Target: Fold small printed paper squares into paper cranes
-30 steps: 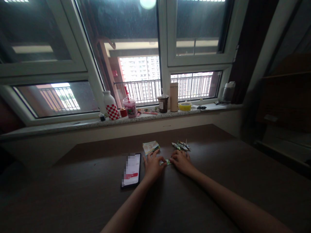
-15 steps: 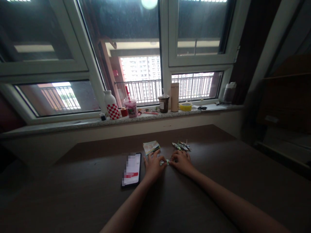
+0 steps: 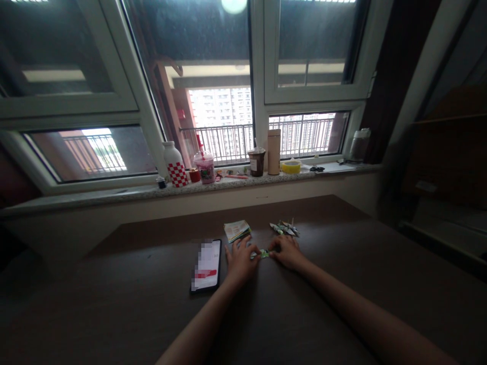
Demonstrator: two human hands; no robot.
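A small strip of green and white printed paper (image 3: 264, 254) lies low over the table between my two hands. My left hand (image 3: 242, 258) pinches its left end with thumb and forefinger, the other fingers resting spread on the tabletop. At the strip's right end, the curled fingers of my right hand (image 3: 287, 252) are closed on it. Just beyond my left hand sits a small stack of printed paper sheets (image 3: 236, 229). Past my right hand is a little heap of folded paper pieces (image 3: 284, 228).
A phone (image 3: 206, 266) with a lit screen lies on the brown table (image 3: 152, 324) left of my left hand. Along the windowsill (image 3: 224, 185) stand a checkered bottle (image 3: 176, 166), a pink drink cup (image 3: 205, 167), a dark drink cup (image 3: 256, 162), a beige flask (image 3: 273, 153) and yellow tape (image 3: 290, 167).
My right hand has shifted slightly to the right, away from my left. More of the green paper strip shows between the fingers. My left hand has barely moved.
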